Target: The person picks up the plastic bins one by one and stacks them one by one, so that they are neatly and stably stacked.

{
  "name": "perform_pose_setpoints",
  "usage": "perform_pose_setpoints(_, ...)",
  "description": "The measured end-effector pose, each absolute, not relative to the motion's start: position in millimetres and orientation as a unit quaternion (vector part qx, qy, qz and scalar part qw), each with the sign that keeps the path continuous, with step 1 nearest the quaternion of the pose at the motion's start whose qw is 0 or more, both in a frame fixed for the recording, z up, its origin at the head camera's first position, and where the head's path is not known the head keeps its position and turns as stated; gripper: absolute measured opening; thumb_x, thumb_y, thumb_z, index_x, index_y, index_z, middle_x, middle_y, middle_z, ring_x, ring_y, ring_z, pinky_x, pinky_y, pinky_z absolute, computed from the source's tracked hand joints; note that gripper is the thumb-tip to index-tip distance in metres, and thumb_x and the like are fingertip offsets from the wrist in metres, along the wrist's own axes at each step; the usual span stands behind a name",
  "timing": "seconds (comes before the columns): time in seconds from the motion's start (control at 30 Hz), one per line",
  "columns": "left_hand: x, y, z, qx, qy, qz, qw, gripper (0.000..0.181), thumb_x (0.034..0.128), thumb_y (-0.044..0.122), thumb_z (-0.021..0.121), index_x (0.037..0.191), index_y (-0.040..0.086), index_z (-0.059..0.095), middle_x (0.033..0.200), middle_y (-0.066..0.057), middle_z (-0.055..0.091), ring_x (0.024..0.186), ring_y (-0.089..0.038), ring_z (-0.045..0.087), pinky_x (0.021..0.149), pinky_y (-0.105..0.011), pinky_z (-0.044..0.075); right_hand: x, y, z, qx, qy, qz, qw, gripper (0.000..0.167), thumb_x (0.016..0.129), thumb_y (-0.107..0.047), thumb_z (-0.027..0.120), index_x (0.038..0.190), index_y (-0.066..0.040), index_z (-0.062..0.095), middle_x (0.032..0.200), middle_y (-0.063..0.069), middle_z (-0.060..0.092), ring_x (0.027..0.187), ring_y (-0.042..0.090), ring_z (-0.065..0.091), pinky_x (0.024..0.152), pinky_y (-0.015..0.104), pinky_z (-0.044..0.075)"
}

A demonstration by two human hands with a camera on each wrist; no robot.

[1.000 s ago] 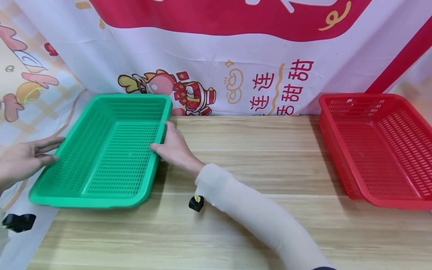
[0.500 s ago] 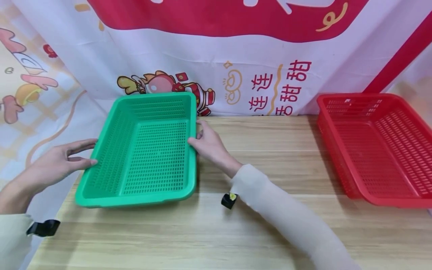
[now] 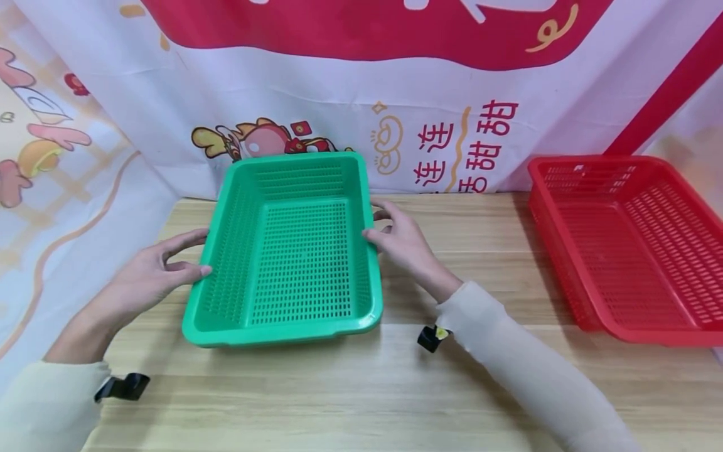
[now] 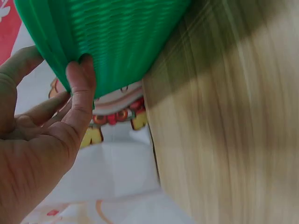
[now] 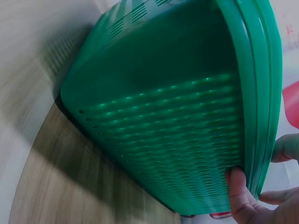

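A green plastic basket (image 3: 305, 263) with slotted walls and base stands left of the middle of the table in the head view, its inside bare. My left hand (image 3: 148, 270) holds its left rim; the left wrist view shows the fingers (image 4: 81, 88) reaching under the rim against the outer wall. On the opposite side my right hand (image 3: 403, 242) grips the right rim. A fingertip (image 5: 237, 182) presses the outer wall below the rim in the right wrist view. Whether the base touches the wood is hard to tell.
A red plastic basket (image 3: 632, 251) of similar kind stands at the right side of the wooden table (image 3: 350, 402). Printed white and red cloth (image 3: 316, 81) hangs along the back and left side. Black wrist cameras (image 3: 432, 339) sit on both sleeves.
The green basket has moved to the right across the table, both hands going along with it. The left hand and sleeve have come further into view. The red basket has stayed put.
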State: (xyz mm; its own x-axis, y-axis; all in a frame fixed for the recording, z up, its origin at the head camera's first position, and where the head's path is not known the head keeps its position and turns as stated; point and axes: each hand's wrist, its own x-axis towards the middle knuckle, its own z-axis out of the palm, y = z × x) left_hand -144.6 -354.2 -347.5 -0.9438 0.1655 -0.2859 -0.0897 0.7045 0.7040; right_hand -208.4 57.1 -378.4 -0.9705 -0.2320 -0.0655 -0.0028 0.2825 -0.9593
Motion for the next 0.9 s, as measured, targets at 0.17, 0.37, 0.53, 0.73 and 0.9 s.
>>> perform_pose_setpoints(0.17, -144, -341, -350, 0.018, 0.896, 0.413, 0.163, 0.078, 0.1039, 0.04, 0.065, 0.168, 0.025, 0.023, 0.153, -0.011, 0.058, 0.109, 0.004, 0.07, 0.086, -0.013, 0.049, -205, 74, -379, -0.079, 0.792, -0.598, 0.091, 0.064, 0.097, -0.009, 0.066, 0.158, -0.014, 0.046, 0.151, 0.013, 0.054, 0.094, 0.025, 0.074, 0.085, 0.045, 0.063)
perform_pose_setpoints(0.37, -146, -320, -352, 0.026, 0.88, 0.446, 0.163, 0.079, 0.1037, 0.039, 0.066, 0.169, 0.024, 0.023, 0.159, -0.012, 0.051, 0.109, 0.001, 0.071, 0.088, -0.015, 0.051, -200, 95, -380, -0.068, 0.804, -0.584, 0.085, 0.061, 0.099, -0.012, 0.064, 0.157, -0.018, 0.048, 0.154, 0.007, 0.052, 0.103, 0.025, 0.073, 0.089, 0.036, 0.062)
perform_pose_setpoints(0.53, -147, -301, -354, 0.041, 0.858, 0.485, 0.162, 0.08, 0.1038, 0.032, 0.067, 0.169, 0.02, 0.022, 0.169, -0.012, 0.034, 0.108, 0.0, 0.071, 0.088, -0.022, 0.059, -197, 111, -381, -0.054, 0.809, -0.58, 0.082, 0.06, 0.1, -0.013, 0.063, 0.158, -0.019, 0.047, 0.155, 0.006, 0.051, 0.104, 0.025, 0.072, 0.088, 0.034, 0.062)
perform_pose_setpoints(0.73, -150, -284, -356, 0.045, 0.842, 0.511, 0.166, 0.079, 0.1036, 0.028, 0.068, 0.169, 0.02, 0.023, 0.17, -0.011, 0.032, 0.109, -0.001, 0.071, 0.089, -0.03, 0.062, -194, 124, -380, -0.031, 0.813, -0.577, 0.073, 0.06, 0.1, -0.014, 0.061, 0.158, -0.019, 0.048, 0.155, 0.006, 0.051, 0.109, 0.025, 0.07, 0.087, 0.032, 0.062)
perform_pose_setpoints(0.9, -155, -272, -356, 0.049, 0.842, 0.51, 0.171, 0.078, 0.1034, 0.029, 0.068, 0.168, 0.022, 0.025, 0.169, -0.011, 0.035, 0.113, -0.007, 0.073, 0.09, -0.035, 0.063, -192, 135, -378, -0.01, 0.82, -0.568, 0.072, 0.06, 0.1, -0.014, 0.06, 0.159, -0.018, 0.047, 0.157, 0.008, 0.05, 0.115, 0.027, 0.068, 0.09, 0.033, 0.062)
